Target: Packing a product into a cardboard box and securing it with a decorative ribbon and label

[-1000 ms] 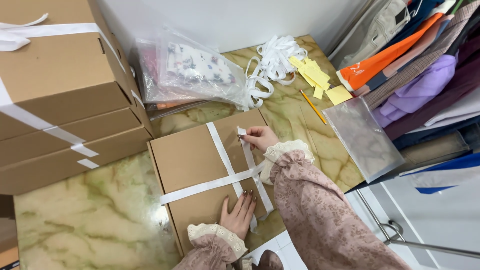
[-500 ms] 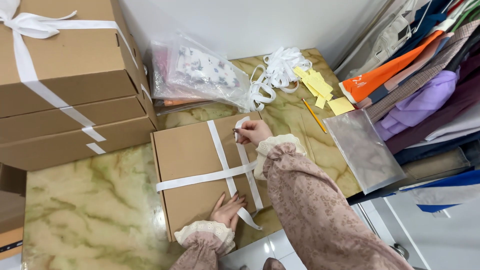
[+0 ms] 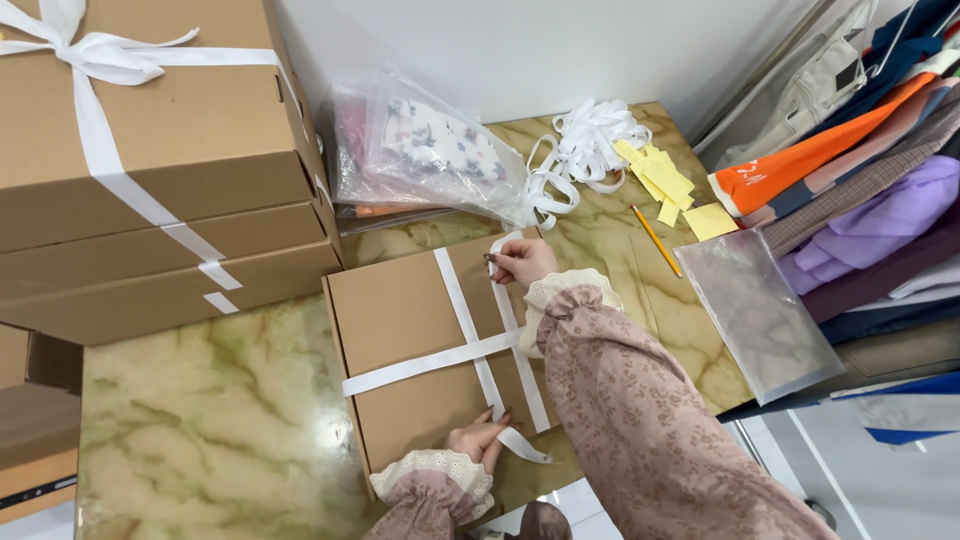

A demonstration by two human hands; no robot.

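While the flat brown cardboard box (image 3: 420,350) lies on the green-veined marble bench (image 3: 200,410), both hands work the white flat ribbon (image 3: 470,345) crossed over its lid. Right hand (image 3: 522,262) at the box's far edge, forearm in a pink lace-cuffed sleeve (image 3: 620,400) lying across the box's right side; fingers (image 3: 497,262) pinched closed on the ribbon's far end, which curls up there. Left hand (image 3: 480,440) at the near edge, palm down, fingers pressing and closing on the ribbon where a loose tail hangs off toward the person; exact grip partly hidden. Ribbon cross sits right of lid centre.

Left of the box, touching or just beside: a stack of larger brown cardboard boxes (image 3: 150,180), top one tied with a white bow. Beyond the box: clear plastic bags of folded printed fabric (image 3: 430,150), a heap of loose white ribbon (image 3: 585,140), yellow paper slips (image 3: 665,185), a yellow pencil (image 3: 655,240). Right: an empty clear plastic bag (image 3: 755,310) overhanging the bench edge, hanging garments (image 3: 860,170) past it. Nothing blocks the hands.
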